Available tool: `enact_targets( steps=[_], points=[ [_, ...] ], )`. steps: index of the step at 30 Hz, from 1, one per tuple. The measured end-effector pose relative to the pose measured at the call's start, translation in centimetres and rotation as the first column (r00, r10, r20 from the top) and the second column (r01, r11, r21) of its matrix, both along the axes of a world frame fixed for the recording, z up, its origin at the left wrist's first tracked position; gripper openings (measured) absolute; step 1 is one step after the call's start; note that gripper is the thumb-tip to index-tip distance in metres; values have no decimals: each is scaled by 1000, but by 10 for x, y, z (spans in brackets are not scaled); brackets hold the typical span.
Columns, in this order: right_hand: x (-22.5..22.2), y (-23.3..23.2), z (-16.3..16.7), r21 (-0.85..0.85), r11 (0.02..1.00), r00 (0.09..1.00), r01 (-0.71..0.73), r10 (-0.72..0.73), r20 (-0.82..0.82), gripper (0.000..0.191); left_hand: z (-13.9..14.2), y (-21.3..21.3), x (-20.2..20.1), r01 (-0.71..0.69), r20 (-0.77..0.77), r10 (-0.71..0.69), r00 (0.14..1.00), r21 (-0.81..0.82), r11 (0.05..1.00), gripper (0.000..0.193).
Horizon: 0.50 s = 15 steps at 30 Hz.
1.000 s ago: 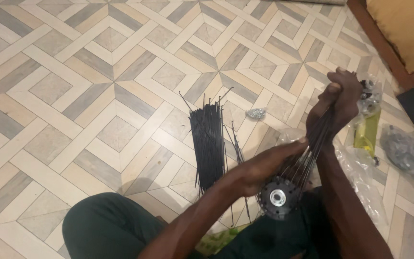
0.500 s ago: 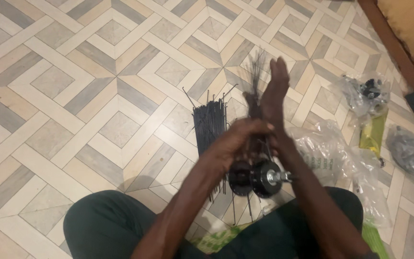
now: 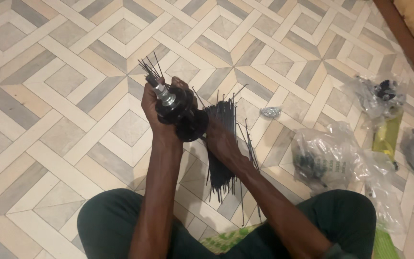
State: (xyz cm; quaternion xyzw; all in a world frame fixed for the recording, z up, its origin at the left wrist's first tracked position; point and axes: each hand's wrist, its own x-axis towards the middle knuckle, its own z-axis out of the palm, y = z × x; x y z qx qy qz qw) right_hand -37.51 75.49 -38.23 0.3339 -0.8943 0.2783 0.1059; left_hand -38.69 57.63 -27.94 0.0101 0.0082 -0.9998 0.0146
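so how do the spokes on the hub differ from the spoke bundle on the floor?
The hub spokes are few, splayed outward and raised off the tiles in the left hand, fitted to the black wheel hub. The floor bundle is many spokes lying roughly parallel on the tiled floor, with the right hand reaching over it. Both are thin, dark wire spokes.

We hold a black metal wheel hub above the patterned tiled floor, left hand on its left, right hand on its right. A bundle of thin black spokes lies on the floor beneath. Clear plastic bags of parts lie to the right.
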Motion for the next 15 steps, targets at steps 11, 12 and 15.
enact_targets(
  steps=[11, 12, 15],
  points=[
    [6, -2, 17, -13, 973, 897, 232, -209, 390, 38, 2, 20, 1, -12, 260, 83, 962, -264, 964, 30],
    [1, -3, 16, -156, 966, 936, 206, -147, 320, 39, 2, 19, 0, -26, 235, 91, 968, -268, 963, 29],
    [-5, 0, 8, -16, 972, 804, 236, -186, 564, 33, -3, 16, -2, -24, 220, 83, 972, -261, 965, 29]
  ],
)
